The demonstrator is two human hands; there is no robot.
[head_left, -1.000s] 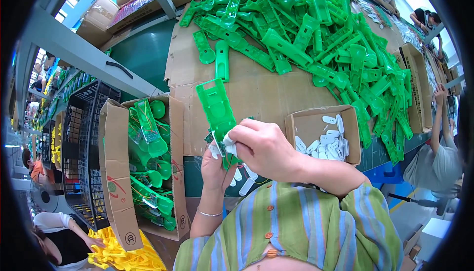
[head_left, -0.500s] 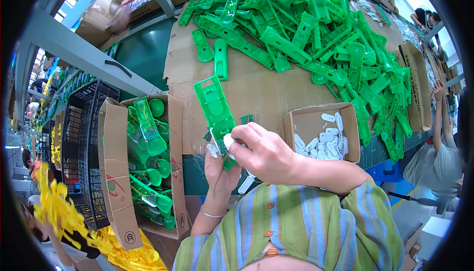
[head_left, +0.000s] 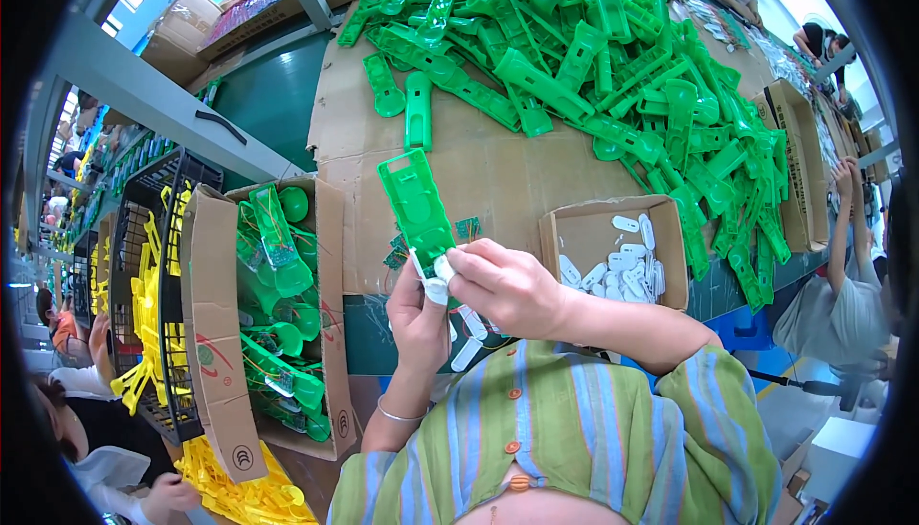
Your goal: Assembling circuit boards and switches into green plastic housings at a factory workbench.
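A long green plastic shell [head_left: 417, 201] with a hollow, ribbed inside stands tilted in front of me. My left hand [head_left: 418, 326] is closed around its lower end, with a white covering on the thumb tip. My right hand [head_left: 517, 288] pinches at that same lower end; a white covering shows on a finger there. What lies between the right fingertips is hidden. Small green circuit boards [head_left: 467, 228] rest on the cardboard just behind the hands. Several white oval pieces [head_left: 466, 354] lie near my left wrist, by the table's front edge.
Green shells [head_left: 565, 85] are heaped across the cardboard sheet [head_left: 354, 209]. To the right stands a carton [head_left: 546, 247] of white oval pieces. On my left, another carton [head_left: 218, 334] holds wired green shells, beside a black crate [head_left: 172, 334] with yellow parts [head_left: 145, 300]. Co-workers sit around.
The yellow parts that a co-worker swung through the air now hang in the black crate. My left thumb has moved against the shell's lower end, near my right fingers. The view has shifted slightly.
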